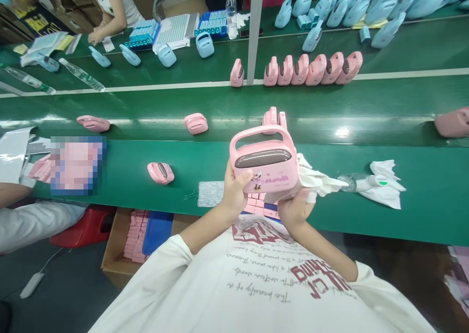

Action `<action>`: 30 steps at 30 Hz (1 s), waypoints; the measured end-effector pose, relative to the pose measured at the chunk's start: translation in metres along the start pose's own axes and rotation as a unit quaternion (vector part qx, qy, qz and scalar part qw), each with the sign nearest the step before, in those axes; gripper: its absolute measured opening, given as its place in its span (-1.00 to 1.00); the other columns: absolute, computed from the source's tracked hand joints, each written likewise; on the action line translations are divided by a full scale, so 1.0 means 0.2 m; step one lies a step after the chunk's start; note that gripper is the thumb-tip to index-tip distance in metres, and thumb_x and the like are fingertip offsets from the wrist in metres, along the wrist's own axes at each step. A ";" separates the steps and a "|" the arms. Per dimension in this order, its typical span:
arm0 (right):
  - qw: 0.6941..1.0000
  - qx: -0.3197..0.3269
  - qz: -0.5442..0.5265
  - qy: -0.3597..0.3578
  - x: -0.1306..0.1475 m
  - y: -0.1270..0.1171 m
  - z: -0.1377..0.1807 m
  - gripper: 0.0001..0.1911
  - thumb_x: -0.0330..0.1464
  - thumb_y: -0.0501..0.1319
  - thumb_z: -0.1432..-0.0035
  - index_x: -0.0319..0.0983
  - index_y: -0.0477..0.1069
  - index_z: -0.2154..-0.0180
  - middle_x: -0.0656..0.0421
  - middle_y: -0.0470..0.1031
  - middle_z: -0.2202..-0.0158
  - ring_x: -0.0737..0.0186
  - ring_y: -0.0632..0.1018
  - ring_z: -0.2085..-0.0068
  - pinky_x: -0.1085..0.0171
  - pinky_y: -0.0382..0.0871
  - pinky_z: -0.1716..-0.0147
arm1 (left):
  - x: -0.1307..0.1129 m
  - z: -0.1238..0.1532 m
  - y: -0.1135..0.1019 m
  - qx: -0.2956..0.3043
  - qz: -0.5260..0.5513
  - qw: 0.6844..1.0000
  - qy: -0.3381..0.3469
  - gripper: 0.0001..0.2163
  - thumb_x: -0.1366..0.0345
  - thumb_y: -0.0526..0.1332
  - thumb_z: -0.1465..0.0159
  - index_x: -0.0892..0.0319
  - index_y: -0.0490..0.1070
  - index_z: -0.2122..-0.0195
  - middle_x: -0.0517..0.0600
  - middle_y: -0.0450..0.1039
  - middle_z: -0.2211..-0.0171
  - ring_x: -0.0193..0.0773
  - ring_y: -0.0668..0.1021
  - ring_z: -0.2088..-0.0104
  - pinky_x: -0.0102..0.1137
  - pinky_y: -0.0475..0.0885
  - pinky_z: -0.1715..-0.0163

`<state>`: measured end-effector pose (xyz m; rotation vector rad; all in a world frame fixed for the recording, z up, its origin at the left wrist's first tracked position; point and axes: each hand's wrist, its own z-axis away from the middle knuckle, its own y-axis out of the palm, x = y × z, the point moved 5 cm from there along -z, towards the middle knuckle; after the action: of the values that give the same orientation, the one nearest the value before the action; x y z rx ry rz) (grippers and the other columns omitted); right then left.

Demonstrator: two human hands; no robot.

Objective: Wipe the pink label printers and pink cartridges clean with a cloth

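A pink device with a carry handle (266, 167), a dark oval window and a cartoon print is held up over the near edge of the green table. My left hand (234, 191) grips its lower left corner, thumb on the printed front. My right hand (296, 210) is closed on a white cloth (318, 179) at the device's lower right; part of that hand's fingers is hidden. Under the device, several pink pieces (256, 205) show in a blue tray. To the right lie a small clear bottle (351, 182) and another white cloth (384, 198).
A green conveyor belt (146, 108) carries several pink devices (196, 123). More pink ones (300, 70) line the ledge behind. Blue devices (351, 6) fill the far side, where people sit. At left are a person's arm (14, 196) and a carton (117, 255) below.
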<state>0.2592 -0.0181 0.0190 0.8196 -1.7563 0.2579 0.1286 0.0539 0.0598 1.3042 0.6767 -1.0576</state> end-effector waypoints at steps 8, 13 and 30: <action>0.968 0.170 0.137 0.124 -0.12 -0.12 -0.21 -0.67 -0.13 0.16 -0.19 -0.26 0.50 0.33 0.11 0.55 0.39 0.12 0.58 0.26 0.13 0.49 0.18 | -0.03 -0.01 -0.04 -0.008 -0.034 0.998 0.047 -0.29 -0.21 0.34 0.10 0.04 0.31 -0.03 0.04 0.46 0.05 -0.12 0.53 0.05 -0.28 0.46 0.09; 0.958 0.180 0.212 0.074 -0.04 -0.17 -0.32 -0.65 -0.22 0.17 -0.16 -0.23 0.48 0.06 0.04 0.53 0.06 0.04 0.46 -0.08 0.03 0.31 -0.11 | -0.04 -0.02 -0.04 0.015 -0.055 0.993 0.102 -0.30 -0.19 0.35 0.07 0.03 0.29 -0.03 0.05 0.42 0.02 -0.11 0.50 0.00 -0.26 0.43 0.02; 0.938 0.140 -0.103 0.299 0.05 0.13 -0.17 -0.68 -0.18 0.21 -0.14 -0.11 0.45 0.07 0.22 0.56 0.15 0.19 0.54 0.04 0.20 0.44 0.00 | -0.19 0.07 0.01 0.067 -0.274 0.843 0.458 -0.20 -0.08 0.44 0.12 0.01 0.18 -0.12 0.08 0.35 -0.02 -0.06 0.48 -0.03 -0.13 0.36 -0.06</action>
<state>0.2676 0.0150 0.0465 0.9958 -1.0659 0.5626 0.1124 0.0483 0.0961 1.7924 1.8089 -0.8756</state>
